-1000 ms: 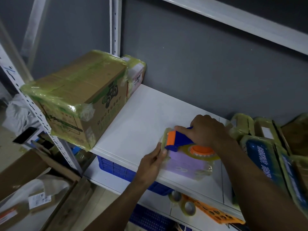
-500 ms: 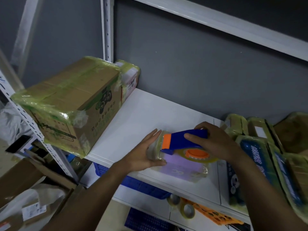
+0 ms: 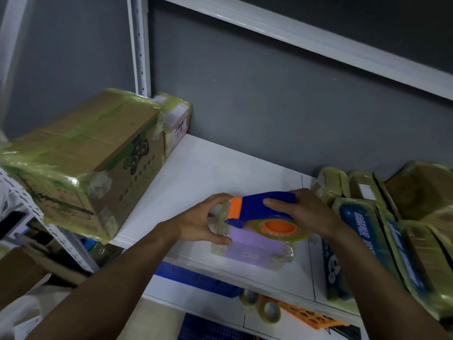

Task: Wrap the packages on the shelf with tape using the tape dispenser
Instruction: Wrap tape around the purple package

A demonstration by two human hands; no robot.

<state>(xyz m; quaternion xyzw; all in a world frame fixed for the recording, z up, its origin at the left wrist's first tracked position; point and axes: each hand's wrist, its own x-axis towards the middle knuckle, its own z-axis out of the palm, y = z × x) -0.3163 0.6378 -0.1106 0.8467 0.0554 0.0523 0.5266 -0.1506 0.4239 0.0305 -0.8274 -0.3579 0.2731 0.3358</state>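
The right hand [image 3: 308,212] grips the tape dispenser [image 3: 257,204]. The left hand [image 3: 198,222] holds the purple package [image 3: 255,251] by the shelf [image 3: 196,180]'s front edge.

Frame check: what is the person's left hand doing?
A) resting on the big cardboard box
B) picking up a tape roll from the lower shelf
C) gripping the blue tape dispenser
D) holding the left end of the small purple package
D: the left hand holds the left end of the purple package between thumb and fingers, while the right hand grips the tape dispenser.
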